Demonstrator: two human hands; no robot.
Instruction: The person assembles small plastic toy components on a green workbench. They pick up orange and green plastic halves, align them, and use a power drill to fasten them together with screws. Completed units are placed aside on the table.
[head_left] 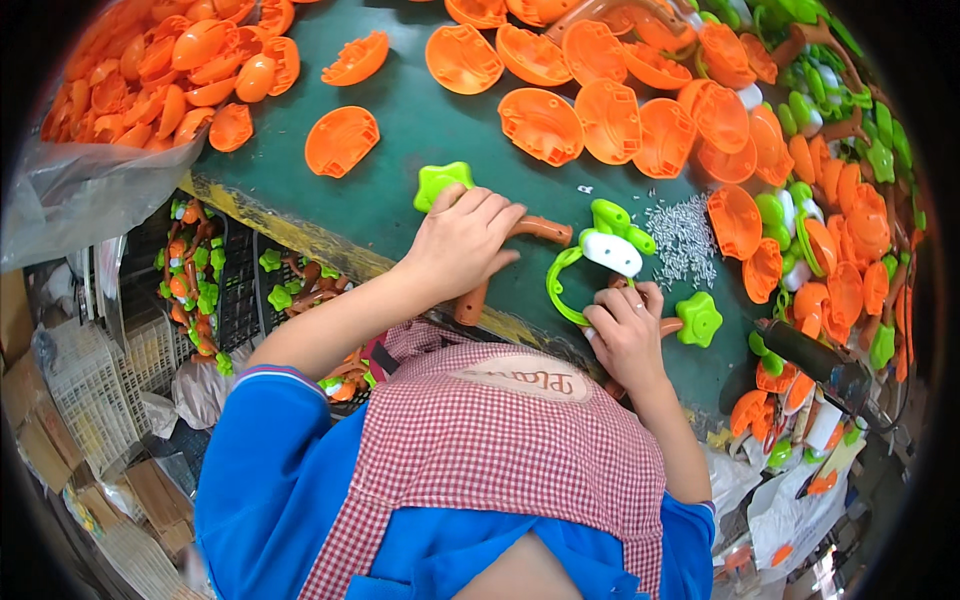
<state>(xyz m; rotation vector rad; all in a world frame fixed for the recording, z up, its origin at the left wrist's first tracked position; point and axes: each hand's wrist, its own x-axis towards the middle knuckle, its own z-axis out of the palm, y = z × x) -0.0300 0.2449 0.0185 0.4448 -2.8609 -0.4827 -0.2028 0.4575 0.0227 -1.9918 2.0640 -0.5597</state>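
My left hand [465,240] is closed over a brown branch-shaped plastic tube [541,229], near the table's front edge. A green star-shaped end piece [440,184] sticks out beyond its fingers, and another brown end [470,303] shows below the palm. My right hand [626,330] has its fingers curled around a second brown piece, mostly hidden, with a green star-shaped end [699,320] to its right. Just above those fingers sits a white oval part [612,254] with a green knobbed top [612,222]. A thin green ring [556,290] curves down beside it toward my right fingertips.
Small silver screws [684,240] lie piled right of the white part. Orange half shells [541,125] spread across the green table [400,225]. More orange shells [200,60] heap at far left; mixed parts [850,230] fill the right side. A black cylindrical tool [815,362] lies at right.
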